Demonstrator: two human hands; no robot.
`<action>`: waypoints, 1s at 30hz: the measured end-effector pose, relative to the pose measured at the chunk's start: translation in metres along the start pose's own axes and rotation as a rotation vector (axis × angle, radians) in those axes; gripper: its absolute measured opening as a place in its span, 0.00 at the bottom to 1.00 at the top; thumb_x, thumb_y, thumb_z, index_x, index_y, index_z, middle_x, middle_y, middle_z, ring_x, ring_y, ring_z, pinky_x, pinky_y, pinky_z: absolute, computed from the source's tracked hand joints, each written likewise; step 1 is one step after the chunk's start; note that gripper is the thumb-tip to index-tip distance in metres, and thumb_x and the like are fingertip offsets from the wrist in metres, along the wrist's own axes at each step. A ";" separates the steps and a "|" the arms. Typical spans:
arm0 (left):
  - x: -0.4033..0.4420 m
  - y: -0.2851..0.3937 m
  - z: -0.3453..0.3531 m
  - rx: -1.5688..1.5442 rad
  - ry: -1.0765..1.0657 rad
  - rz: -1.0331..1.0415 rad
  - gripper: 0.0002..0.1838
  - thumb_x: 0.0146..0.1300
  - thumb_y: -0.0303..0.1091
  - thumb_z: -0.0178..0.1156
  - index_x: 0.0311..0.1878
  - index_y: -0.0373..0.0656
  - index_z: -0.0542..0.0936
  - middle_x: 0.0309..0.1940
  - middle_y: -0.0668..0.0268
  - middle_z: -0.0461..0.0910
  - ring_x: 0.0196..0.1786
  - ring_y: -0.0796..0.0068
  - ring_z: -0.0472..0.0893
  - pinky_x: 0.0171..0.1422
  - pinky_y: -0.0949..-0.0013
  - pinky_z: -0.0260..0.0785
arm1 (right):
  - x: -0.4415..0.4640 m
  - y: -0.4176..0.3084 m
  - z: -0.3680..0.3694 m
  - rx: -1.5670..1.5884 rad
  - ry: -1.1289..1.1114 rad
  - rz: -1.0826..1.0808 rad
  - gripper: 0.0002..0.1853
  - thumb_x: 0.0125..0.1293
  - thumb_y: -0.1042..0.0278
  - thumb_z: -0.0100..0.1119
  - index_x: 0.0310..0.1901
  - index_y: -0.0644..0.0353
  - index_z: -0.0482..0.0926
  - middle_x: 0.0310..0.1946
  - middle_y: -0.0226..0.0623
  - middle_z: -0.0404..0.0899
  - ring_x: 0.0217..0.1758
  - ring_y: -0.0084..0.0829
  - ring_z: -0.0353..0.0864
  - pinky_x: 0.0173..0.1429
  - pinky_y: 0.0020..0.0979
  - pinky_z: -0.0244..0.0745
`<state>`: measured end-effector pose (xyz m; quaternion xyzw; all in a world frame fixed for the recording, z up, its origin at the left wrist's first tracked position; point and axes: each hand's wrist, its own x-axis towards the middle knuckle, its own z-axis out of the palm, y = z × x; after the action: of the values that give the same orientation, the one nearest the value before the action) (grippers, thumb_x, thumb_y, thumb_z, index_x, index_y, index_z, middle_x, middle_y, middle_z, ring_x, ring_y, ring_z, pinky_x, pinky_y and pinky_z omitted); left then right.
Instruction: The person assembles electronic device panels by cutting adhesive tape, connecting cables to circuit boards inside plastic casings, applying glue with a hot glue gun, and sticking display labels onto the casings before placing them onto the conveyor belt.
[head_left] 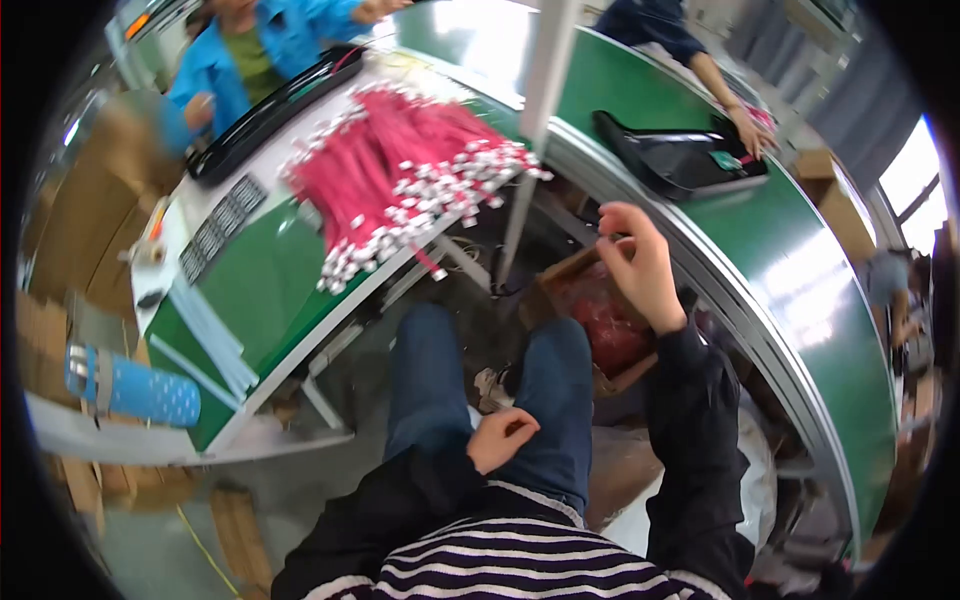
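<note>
My left hand (500, 441) rests over my lap, fingers loosely curled, a small gap between thumb and forefinger and nothing visible in it. Raised at the rail of the green conveyor (800, 290), my right hand (640, 265) has bent fingers with the thumb apart, and it looks empty. Beyond it, a black plastic housing (680, 160) lies on the conveyor, where a co-worker's hand (748, 132) touches its far end. A large pile of red wires with white connectors (400, 165) covers part of the table on the left.
A cardboard box with red contents (603, 318) stands below my right hand. On the left are a blue bottle (145, 388), pale strips (208, 340) and a black patterned sheet (222, 228). Another person in blue (215, 75) is behind a long black part (265, 115). A metal post (548, 70) rises between the surfaces.
</note>
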<state>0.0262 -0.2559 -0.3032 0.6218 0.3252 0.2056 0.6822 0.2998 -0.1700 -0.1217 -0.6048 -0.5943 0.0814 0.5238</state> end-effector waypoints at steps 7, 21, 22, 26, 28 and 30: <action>-0.011 0.010 0.002 0.094 -0.088 0.054 0.08 0.69 0.32 0.61 0.43 0.37 0.84 0.35 0.66 0.83 0.38 0.80 0.82 0.46 0.76 0.73 | 0.016 -0.069 0.084 -0.003 -0.585 -0.206 0.20 0.62 0.78 0.63 0.56 0.60 0.78 0.44 0.36 0.80 0.48 0.35 0.82 0.47 0.32 0.78; -0.014 -0.032 -0.048 0.047 0.134 0.089 0.10 0.69 0.37 0.61 0.41 0.39 0.84 0.36 0.63 0.87 0.37 0.71 0.86 0.44 0.71 0.77 | 0.153 -0.025 0.167 -0.791 -0.022 -0.388 0.11 0.65 0.62 0.62 0.37 0.63 0.84 0.32 0.44 0.83 0.37 0.48 0.83 0.41 0.41 0.79; -0.012 -0.033 -0.048 0.038 0.130 0.089 0.10 0.69 0.37 0.61 0.41 0.39 0.84 0.36 0.63 0.87 0.37 0.71 0.86 0.44 0.71 0.77 | 0.155 -0.029 0.166 -0.721 -0.024 -0.352 0.11 0.66 0.62 0.62 0.38 0.63 0.84 0.31 0.43 0.83 0.34 0.45 0.82 0.38 0.39 0.78; -0.012 -0.038 -0.051 0.046 0.134 0.073 0.10 0.69 0.37 0.61 0.41 0.39 0.85 0.34 0.64 0.87 0.36 0.71 0.86 0.43 0.71 0.77 | 0.159 -0.041 0.161 -0.301 -0.003 -0.152 0.12 0.68 0.64 0.62 0.40 0.65 0.84 0.28 0.38 0.83 0.25 0.34 0.80 0.30 0.31 0.75; -0.011 -0.042 -0.050 0.041 0.118 0.068 0.10 0.69 0.37 0.61 0.41 0.39 0.85 0.34 0.63 0.87 0.35 0.72 0.86 0.43 0.71 0.77 | 0.163 -0.050 0.160 0.264 0.030 0.067 0.12 0.70 0.65 0.62 0.41 0.67 0.84 0.26 0.34 0.82 0.21 0.24 0.77 0.27 0.25 0.71; -0.008 -0.045 -0.049 0.036 0.118 0.067 0.10 0.69 0.37 0.61 0.40 0.39 0.85 0.33 0.63 0.87 0.35 0.72 0.86 0.43 0.71 0.77 | 0.162 -0.059 0.164 0.329 0.039 0.050 0.12 0.70 0.65 0.61 0.42 0.68 0.83 0.26 0.32 0.81 0.21 0.21 0.76 0.27 0.23 0.70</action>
<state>-0.0194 -0.2328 -0.3470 0.6312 0.3476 0.2587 0.6432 0.1896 0.0337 -0.0658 -0.5272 -0.5472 0.1788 0.6251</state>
